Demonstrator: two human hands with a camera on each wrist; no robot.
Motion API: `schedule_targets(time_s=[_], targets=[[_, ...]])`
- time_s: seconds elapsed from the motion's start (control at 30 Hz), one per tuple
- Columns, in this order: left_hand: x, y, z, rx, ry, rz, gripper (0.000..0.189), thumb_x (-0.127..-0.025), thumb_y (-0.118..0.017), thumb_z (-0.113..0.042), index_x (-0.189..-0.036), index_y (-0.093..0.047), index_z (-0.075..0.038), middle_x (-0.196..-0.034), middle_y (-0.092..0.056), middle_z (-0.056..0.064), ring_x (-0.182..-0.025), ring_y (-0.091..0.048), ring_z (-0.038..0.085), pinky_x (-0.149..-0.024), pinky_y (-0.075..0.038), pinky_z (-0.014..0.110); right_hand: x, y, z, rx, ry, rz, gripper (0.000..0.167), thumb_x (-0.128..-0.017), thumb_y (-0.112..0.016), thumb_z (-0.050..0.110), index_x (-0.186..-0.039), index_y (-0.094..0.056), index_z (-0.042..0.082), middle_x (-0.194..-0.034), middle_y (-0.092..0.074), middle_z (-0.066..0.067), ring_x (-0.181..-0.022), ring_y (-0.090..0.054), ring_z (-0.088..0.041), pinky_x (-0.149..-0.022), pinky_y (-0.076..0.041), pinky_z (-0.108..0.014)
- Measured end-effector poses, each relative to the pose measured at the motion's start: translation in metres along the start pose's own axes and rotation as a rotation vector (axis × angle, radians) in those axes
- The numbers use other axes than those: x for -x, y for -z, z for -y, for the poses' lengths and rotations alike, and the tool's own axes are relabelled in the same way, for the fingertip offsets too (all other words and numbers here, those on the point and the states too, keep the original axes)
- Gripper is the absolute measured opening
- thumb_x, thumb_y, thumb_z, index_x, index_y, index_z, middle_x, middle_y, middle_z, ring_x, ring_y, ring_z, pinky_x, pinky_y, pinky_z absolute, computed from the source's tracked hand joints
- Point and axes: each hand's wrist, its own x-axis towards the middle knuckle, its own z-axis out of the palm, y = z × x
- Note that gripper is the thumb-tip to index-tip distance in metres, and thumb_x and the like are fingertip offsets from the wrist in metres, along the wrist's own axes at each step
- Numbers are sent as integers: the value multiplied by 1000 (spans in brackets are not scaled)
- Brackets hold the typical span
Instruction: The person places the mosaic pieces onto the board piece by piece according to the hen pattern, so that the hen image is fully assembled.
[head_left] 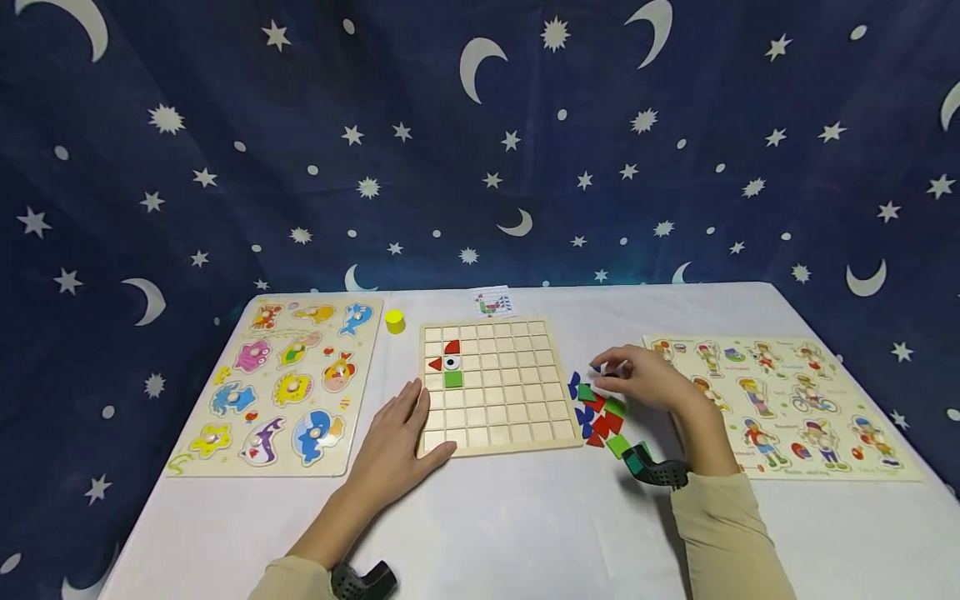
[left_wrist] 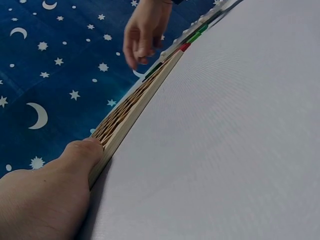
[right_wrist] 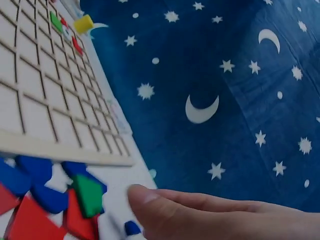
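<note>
A wooden grid board (head_left: 510, 392) lies in the middle of the table. On its upper left cells sit a red curved piece (head_left: 452, 347), a red triangle (head_left: 435, 364), a white eye piece (head_left: 451, 363) and a green square (head_left: 453, 379). My left hand (head_left: 397, 437) rests at the board's left front corner, fingers along the side and thumb at the front edge. Over loose blue, red and green pieces (head_left: 613, 422) right of the board hovers my right hand (head_left: 645, 379), fingers loosely bent. A small blue piece (right_wrist: 132, 228) lies below its thumb; nothing shows between the fingertips.
Left of the board lies a sea-animal peg puzzle (head_left: 285, 383); to the right is a puzzle with figures of people (head_left: 787, 408). A yellow cylinder (head_left: 394, 321) and a small picture card (head_left: 492, 302) stand beyond the board. A starry blue cloth (head_left: 420, 150) hangs behind the table.
</note>
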Motion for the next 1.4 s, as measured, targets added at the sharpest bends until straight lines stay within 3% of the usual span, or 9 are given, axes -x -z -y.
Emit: schedule_targets(time_s=[0.13, 0.4, 0.63, 0.93, 1.2, 1.4], targets=[[-1, 0, 2, -3, -7, -4, 88, -83, -57, -63, -144, -38, -3, -155, -29, 13, -143, -28, 28, -115, -29, 47, 1, -3, -4, -23, 13, 68, 30, -83, -73, 24, -109, -68, 9, -90, -61, -3, -81, -51, -17, -72, -43, -29], [1, 0, 1, -7, -10, -8, 87, -83, -59, -61, -144, -38, -2, -154, -30, 14, -142, -30, 29, -115, -29, 47, 5, -1, -7, -36, -69, 174, 22, -80, -75, 15, -97, -64, 7, -76, -49, -1, -70, -45, -16, -62, -36, -27], [2, 0, 2, -16, -24, -25, 86, -83, -60, -60, -144, -39, -2, -153, -32, 15, -140, -33, 31, -115, -28, 45, 8, -3, -4, 13, -114, 153, 21, -77, -78, 18, -88, -63, 8, -68, -51, 0, -64, -46, -14, -59, -36, -26], [1, 0, 2, -18, -20, -27, 87, -83, -60, -60, -144, -38, -2, -153, -32, 15, -140, -33, 31, -115, -29, 46, 7, -5, 3, 50, -148, 144, 23, -76, -79, 19, -82, -60, 7, -71, -50, -1, -68, -47, -15, -62, -37, -26], [1, 2, 1, -14, -12, -16, 86, -83, -60, -59, -144, -38, -2, -153, -31, 15, -140, -33, 31, -115, -28, 47, 7, -2, 3, 18, -153, 143, 23, -76, -79, 17, -83, -59, 8, -69, -49, -1, -67, -46, -16, -61, -36, -27], [1, 3, 0, -12, -7, -10, 86, -83, -60, -59, -144, -38, -2, -153, -32, 15, -141, -33, 32, -115, -28, 47, 11, 6, -1, -34, -137, 99, 10, -83, -71, 10, -91, -65, 8, -76, -52, -3, -69, -47, -16, -59, -37, -26]])
